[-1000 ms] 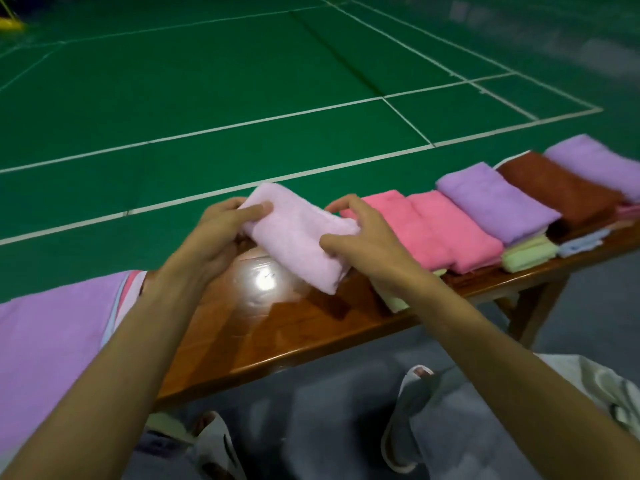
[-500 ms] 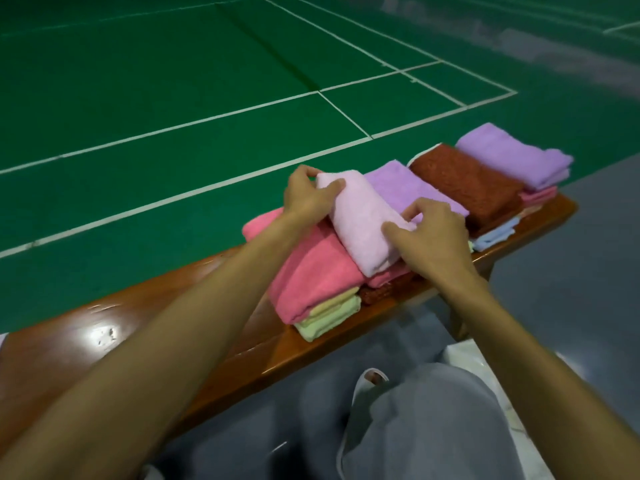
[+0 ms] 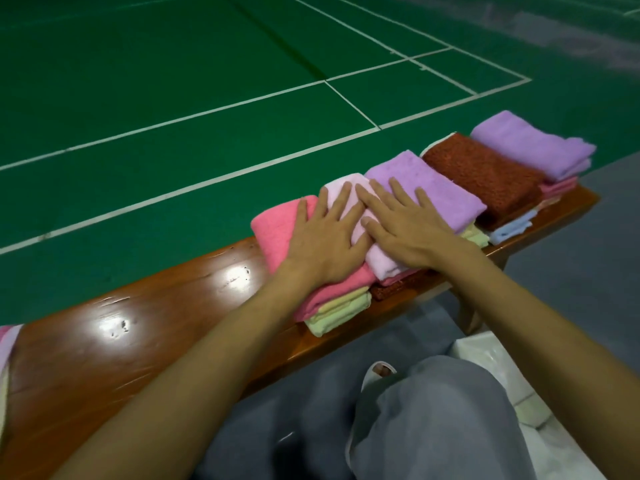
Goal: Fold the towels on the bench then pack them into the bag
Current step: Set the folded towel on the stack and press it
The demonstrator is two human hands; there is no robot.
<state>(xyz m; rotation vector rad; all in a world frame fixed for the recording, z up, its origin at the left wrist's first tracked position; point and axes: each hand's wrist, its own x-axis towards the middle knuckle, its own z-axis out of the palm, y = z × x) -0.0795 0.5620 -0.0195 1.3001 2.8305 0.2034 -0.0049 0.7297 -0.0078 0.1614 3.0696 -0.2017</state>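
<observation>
Green court floor [image 3: 173, 81] lies behind the wooden desk [image 3: 138, 306], where left hand [image 3: 325, 240] and right hand [image 3: 405, 230] press flat, fingers straight, on the folded pale pink towel [image 3: 381, 261], its long axis running away from the person atop the pink towel [image 3: 273, 226].

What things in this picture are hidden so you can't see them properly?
Head view: light pink towel, mostly covered by the left hand and right hand.
Head view: white bag, partly behind the knee, cut by the frame edge.
Head view: far-left towel, cut off by the left edge.
</observation>
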